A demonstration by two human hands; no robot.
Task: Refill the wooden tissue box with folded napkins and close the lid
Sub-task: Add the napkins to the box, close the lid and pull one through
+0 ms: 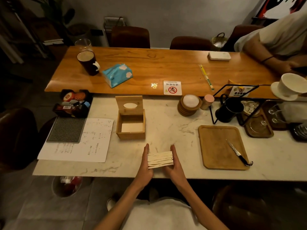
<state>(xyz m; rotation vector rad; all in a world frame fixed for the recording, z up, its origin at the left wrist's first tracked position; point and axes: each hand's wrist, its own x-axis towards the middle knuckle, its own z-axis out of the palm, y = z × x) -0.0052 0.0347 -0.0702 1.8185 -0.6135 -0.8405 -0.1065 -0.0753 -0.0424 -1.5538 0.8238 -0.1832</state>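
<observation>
A stack of folded white napkins [160,159] stands on edge on the marble counter, pressed between my two palms. My left hand [146,161] is flat against its left side and my right hand [176,161] against its right side. The wooden tissue box [130,135] sits farther back and to the left. Its lid [129,105], with an oval slot, is tilted up and open. A few napkins lie low at the bottom of the box.
A printed sheet [79,141] and grey mat [66,129] lie left of the box. A wooden tray [216,146] with a knife [236,152] is on the right. Coasters [189,105], a black mug [228,112] and another person's arm [265,53] are behind.
</observation>
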